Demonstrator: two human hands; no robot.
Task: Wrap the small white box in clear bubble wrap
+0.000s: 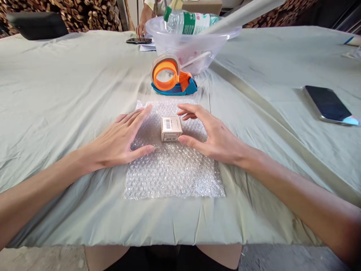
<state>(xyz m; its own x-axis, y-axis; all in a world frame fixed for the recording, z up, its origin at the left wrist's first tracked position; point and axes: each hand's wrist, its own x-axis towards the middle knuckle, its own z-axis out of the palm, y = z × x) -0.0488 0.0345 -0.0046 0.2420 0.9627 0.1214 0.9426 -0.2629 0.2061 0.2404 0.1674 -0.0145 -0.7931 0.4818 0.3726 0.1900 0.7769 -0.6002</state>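
1. Forearms (265, 165) came in from both lower corners, nearest the cam; legs (101, 255) showed below the front edge of the cloth-covered table (70, 64)
2. L grip (120, 139) was spread, fingers fwd, thumb twd the middle; it was over the L side of the bubble wrap (172, 177), apart from the box & w/ nothing held
3. R grip (221, 137) was also spread, thumb & fingers parted in a C shape beside the box; thumb tip sat at its R side, couldn't tell if touching
4. Small box (171, 130) w/ printed labels & barcodes stood on the bubble wrap, btwn both hands, nearer the R one
5. Tape dispenser (186, 83), orange & blue, was just beyond the wrap's far edge
6. Behind it, clear plastic tub (197, 52) held a green-capped bottle (194, 23) & a long pale tube (239, 19) sticking out to the upper R
7. Phone (329, 103) lay screen up, well off to the R
8. Co-worker's hand (143, 26) was at the far edge, nr a second phone (139, 40); black case (36, 25) at far L, stacked firewood (93, 15) behind
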